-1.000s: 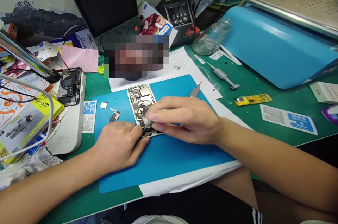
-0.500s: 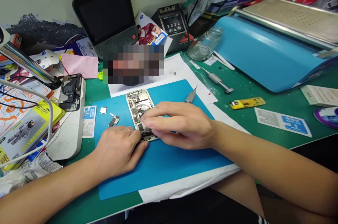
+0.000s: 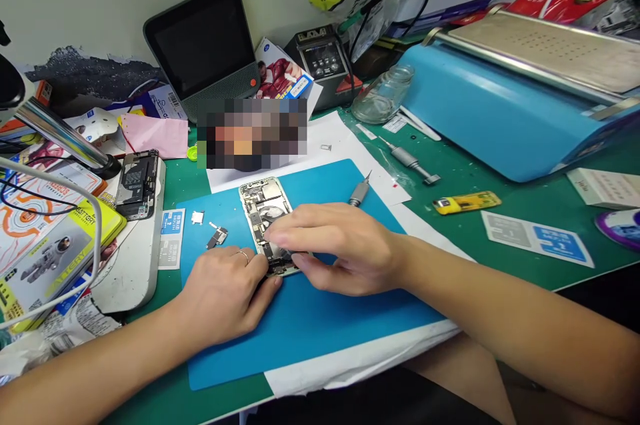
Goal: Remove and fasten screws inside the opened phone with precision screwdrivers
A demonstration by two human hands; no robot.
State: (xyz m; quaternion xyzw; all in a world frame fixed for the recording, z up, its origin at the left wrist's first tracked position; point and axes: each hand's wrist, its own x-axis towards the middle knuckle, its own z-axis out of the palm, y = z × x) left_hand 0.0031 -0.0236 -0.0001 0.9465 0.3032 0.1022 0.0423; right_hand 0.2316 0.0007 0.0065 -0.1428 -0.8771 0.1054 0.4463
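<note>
An opened phone (image 3: 259,218) with bare circuitry lies on a blue mat (image 3: 240,358). My left hand (image 3: 227,291) is closed at its lower left corner, thumb and fingers gripping the edge. Over the phone's lower right half is my right hand (image 3: 345,248), its fingers bent together and their tips at the inside of the phone. Whatever sits between those fingers and the thumb is hidden. To the left of the phone lie a small silver plate (image 3: 198,217) and a small dark phone part (image 3: 217,237). A grey screwdriver (image 3: 360,190) rests beyond my right hand.
A second phone part assembly (image 3: 137,185) sits on a white stand at left, beside battery boxes (image 3: 60,258). Another screwdriver (image 3: 409,159), a yellow tool (image 3: 467,203) and a glass jar (image 3: 383,95) lie to the right. A blue machine (image 3: 490,111) stands behind.
The whole view has shifted slightly, so things sit a little lower. My right thumb has drawn a bit apart from the fingers; my left hand stays on the phone.
</note>
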